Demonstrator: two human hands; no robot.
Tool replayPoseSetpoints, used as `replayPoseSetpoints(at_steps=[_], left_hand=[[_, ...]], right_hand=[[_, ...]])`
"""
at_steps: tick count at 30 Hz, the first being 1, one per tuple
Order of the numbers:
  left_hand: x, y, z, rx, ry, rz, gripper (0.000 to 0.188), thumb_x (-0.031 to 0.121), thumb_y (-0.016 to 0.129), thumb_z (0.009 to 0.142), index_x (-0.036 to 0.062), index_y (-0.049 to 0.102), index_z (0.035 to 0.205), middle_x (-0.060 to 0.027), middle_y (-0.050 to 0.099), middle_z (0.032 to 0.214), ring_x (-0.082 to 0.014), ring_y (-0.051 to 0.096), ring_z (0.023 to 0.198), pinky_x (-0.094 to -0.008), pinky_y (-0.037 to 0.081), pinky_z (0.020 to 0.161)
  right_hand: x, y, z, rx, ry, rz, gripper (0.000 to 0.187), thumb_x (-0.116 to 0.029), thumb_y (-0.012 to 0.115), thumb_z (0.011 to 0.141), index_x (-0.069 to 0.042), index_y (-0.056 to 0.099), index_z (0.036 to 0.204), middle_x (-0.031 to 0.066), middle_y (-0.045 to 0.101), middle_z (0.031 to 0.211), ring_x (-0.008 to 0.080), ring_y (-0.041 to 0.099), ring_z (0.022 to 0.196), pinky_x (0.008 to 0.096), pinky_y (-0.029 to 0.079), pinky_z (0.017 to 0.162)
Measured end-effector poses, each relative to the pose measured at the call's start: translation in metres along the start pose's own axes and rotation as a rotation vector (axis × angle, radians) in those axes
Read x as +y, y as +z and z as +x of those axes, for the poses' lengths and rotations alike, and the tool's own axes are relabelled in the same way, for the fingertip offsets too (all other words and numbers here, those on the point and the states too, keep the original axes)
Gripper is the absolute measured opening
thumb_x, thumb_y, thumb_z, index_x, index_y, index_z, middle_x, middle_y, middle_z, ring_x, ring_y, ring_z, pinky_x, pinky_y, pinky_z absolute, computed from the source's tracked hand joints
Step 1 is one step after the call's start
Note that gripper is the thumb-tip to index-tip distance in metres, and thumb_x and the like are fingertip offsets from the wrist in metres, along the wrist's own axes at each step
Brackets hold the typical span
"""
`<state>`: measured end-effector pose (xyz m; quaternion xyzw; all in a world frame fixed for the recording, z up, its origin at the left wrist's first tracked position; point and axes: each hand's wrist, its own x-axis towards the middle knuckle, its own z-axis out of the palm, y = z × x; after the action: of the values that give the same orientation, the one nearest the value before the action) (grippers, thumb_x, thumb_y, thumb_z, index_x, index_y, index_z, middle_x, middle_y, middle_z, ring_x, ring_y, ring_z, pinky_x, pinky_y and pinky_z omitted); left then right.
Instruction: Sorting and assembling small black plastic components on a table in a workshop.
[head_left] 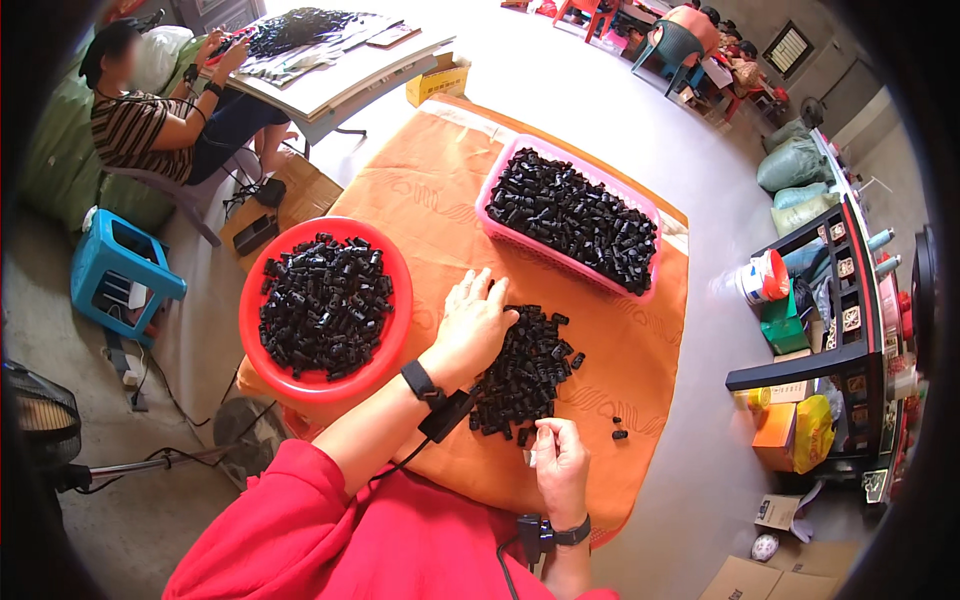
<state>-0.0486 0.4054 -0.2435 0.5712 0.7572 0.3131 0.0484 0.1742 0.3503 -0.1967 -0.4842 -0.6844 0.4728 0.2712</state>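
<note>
On the orange-covered table lies a loose pile of small black plastic parts (pixel 535 365). My left hand (pixel 474 322) reaches over the pile's left edge, palm down, its fingers stretched and apart. Close to the pile's near edge is my right hand (pixel 560 465), thumb and fingers pinched together; what they hold, if anything, I cannot make out. Left of the pile, a round red basin (pixel 402 300) holds many similar black parts. A pink plastic basket (pixel 655 262) beyond the pile is heaped with them too. A few stray black pieces (pixel 620 435) sit to the right.
The orange tablecloth (pixel 420 180) covers the table. A blue stool (pixel 120 270) and a fan (pixel 40 415) stand at left. A seated person (pixel 150 130) works at another table (pixel 330 85). A dark shelf (pixel 850 340) with boxes and a bucket (pixel 765 277) is at right.
</note>
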Motion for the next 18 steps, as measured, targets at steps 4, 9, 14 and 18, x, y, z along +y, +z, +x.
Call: replayPoseSetpoints(at_steps=[4,9,14,18], left_hand=[[0.0,-0.002,-0.013,-0.08,0.083,0.0,0.04,0.019,0.063,0.092,0.0013,0.055,0.127,-0.0261,0.05,0.135,-0.0458,0.042,0.131,-0.0498,0.037,0.108],[0.001,-0.019,-0.04,-0.135,0.112,-0.158,0.032,0.015,0.062,0.092,0.0024,0.06,0.122,-0.0252,0.051,0.134,-0.0463,0.044,0.129,-0.0507,0.037,0.108],[0.014,-0.036,-0.055,-0.239,0.122,-0.048,0.037,0.019,0.064,0.091,0.0061,0.058,0.125,-0.0246,0.051,0.135,-0.0451,0.046,0.128,-0.0545,0.037,0.107],[0.025,-0.039,-0.045,-0.208,0.118,0.009,0.041,0.021,0.064,0.091,0.0043,0.055,0.128,-0.0248,0.051,0.134,-0.0442,0.047,0.126,-0.0571,0.038,0.105]], right_hand=[[0.011,-0.006,0.0,0.005,0.02,0.039,0.009,-0.011,0.057,0.1,-0.002,0.06,0.1,0.0022,0.057,0.063,0.0087,0.057,0.054,0.0258,0.046,0.05],[0.01,-0.006,0.002,-0.006,0.048,0.042,0.009,-0.011,0.057,0.1,-0.003,0.061,0.1,0.0023,0.058,0.063,0.0083,0.057,0.055,0.0258,0.047,0.05],[-0.002,-0.015,0.016,-0.053,-0.04,-0.166,0.014,-0.016,0.057,0.1,-0.002,0.061,0.101,0.0088,0.063,0.066,0.0217,0.062,0.055,0.0325,0.049,0.053],[-0.01,-0.042,0.051,-0.113,-0.175,-0.213,0.026,-0.022,0.062,0.097,-0.001,0.059,0.113,0.0172,0.064,0.092,0.0255,0.065,0.074,0.0363,0.051,0.067]])
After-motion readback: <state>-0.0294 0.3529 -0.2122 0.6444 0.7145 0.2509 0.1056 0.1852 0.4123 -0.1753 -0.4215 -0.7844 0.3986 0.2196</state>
